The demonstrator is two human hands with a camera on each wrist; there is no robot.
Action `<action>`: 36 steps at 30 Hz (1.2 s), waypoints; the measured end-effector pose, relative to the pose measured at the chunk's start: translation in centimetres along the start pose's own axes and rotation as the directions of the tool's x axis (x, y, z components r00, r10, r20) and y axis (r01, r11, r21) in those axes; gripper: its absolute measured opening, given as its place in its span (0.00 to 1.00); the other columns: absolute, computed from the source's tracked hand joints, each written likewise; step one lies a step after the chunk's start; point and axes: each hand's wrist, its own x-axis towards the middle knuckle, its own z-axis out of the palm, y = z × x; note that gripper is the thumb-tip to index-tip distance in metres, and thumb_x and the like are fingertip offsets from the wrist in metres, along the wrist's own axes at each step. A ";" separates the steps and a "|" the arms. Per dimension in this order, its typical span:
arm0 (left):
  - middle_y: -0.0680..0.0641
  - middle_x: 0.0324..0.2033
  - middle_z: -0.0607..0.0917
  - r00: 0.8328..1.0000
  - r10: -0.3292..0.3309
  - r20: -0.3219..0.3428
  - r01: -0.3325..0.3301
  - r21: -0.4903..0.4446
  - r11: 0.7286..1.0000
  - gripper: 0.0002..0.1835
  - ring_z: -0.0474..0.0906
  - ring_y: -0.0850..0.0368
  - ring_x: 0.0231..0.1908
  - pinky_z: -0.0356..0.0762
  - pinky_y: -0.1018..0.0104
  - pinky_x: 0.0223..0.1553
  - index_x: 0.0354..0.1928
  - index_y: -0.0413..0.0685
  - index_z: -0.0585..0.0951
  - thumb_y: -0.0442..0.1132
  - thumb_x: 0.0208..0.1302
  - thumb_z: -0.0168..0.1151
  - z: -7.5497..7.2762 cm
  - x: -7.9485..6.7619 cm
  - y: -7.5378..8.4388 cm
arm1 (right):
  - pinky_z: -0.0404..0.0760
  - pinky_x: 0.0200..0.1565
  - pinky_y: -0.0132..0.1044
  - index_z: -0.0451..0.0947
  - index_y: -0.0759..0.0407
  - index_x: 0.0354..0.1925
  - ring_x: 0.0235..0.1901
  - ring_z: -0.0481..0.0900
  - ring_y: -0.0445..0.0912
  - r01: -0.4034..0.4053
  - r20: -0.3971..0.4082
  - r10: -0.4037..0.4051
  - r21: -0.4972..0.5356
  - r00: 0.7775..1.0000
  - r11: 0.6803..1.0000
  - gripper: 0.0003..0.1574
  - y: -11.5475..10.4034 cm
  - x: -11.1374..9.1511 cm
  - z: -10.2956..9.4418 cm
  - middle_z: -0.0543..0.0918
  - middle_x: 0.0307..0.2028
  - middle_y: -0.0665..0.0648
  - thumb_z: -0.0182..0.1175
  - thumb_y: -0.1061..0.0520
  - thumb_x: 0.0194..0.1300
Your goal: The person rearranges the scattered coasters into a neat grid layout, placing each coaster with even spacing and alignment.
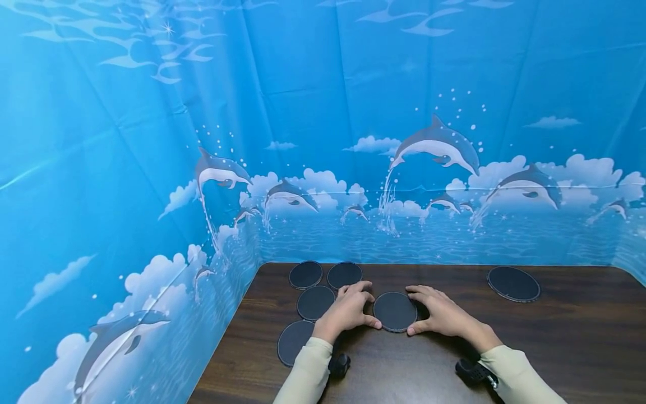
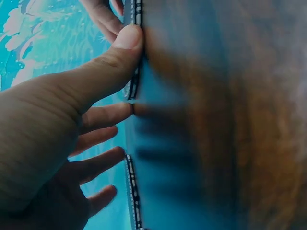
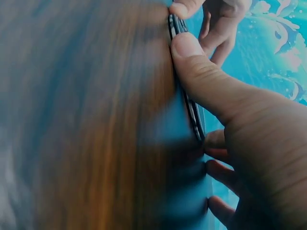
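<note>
A flat, round black disc (image 1: 395, 311) with a black-and-white edge lies on the table between my two hands. My left hand (image 1: 350, 307) holds it from the left, thumb at the near edge and fingers spread along the far side. From the right, my right hand (image 1: 444, 314) grips the same disc with its thumb and curved fingers. The left thumb (image 2: 129, 38) presses the disc's rim in the left wrist view. In the right wrist view, the right thumb (image 3: 188, 45) lies against the rim (image 3: 192, 112).
Several similar black discs stand left of my left hand, one (image 1: 316, 303) close beside it and another (image 1: 295, 342) partly behind the left sleeve. One more disc (image 1: 513, 283) lies at the far right. The dark wooden table (image 1: 404, 376) meets a blue dolphin-print curtain (image 1: 323, 140).
</note>
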 end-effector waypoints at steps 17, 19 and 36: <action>0.47 0.75 0.63 1.000 -0.001 -0.031 -0.001 -0.048 0.999 0.42 0.56 0.50 0.74 0.48 0.36 0.70 0.60 0.52 0.82 0.75 0.53 0.66 -1.2 0.5 0.3 | 0.57 0.62 0.74 0.62 0.65 0.75 0.70 0.60 0.69 -0.008 -0.026 0.008 0.021 1.000 1.000 0.65 2.0 -2.5 -4.0 0.66 0.71 0.69 0.75 0.33 0.53; 0.47 0.74 0.65 0.999 0.007 -0.042 -0.009 -0.049 0.999 0.42 0.56 0.51 0.74 0.48 0.35 0.70 0.60 0.52 0.83 0.75 0.54 0.64 -1.2 0.8 0.8 | 0.56 0.63 0.74 0.59 0.64 0.77 0.70 0.60 0.69 -0.008 -0.035 0.008 0.014 0.999 1.000 0.67 2.1 -2.7 -4.4 0.64 0.73 0.68 0.75 0.33 0.53; 0.52 0.75 0.63 0.994 0.095 -0.051 -0.095 0.002 0.995 0.45 0.56 0.53 0.74 0.50 0.37 0.70 0.68 0.55 0.78 0.78 0.58 0.57 0.8 4.7 7.0 | 0.52 0.60 0.77 0.62 0.63 0.76 0.69 0.58 0.71 -0.021 -0.112 0.019 -0.010 0.994 1.000 0.64 3.9 -5.3 -6.0 0.64 0.72 0.71 0.77 0.36 0.53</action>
